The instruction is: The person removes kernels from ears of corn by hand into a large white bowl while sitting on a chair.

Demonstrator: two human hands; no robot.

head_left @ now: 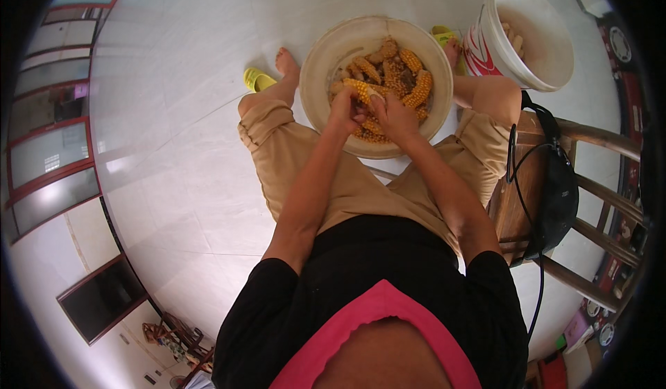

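Observation:
Both of my hands meet over a large pale basin (pixel 314 70) between my legs. My left hand (pixel 343 113) is closed around a yellow corn cob (pixel 360 88), its fingers curled under it. Pressed against the same cob from the right is my right hand (pixel 395 117), also closed. Something small and pale shows at its thumb; I cannot tell whether it is a bare piece of cob. More corn cobs (pixel 421 89) lie in the basin, some full of kernels and some partly stripped. Loose kernels (pixel 371 138) gather at the basin's near side.
A white bucket (pixel 548 24) with pale bare cobs (pixel 513 40) in it stands beyond the basin at right. At my right is a wooden chair (pixel 531 129) bearing a black bag (pixel 555 195) with a cable. A yellow-green slipper (pixel 258 80) lies by my left foot.

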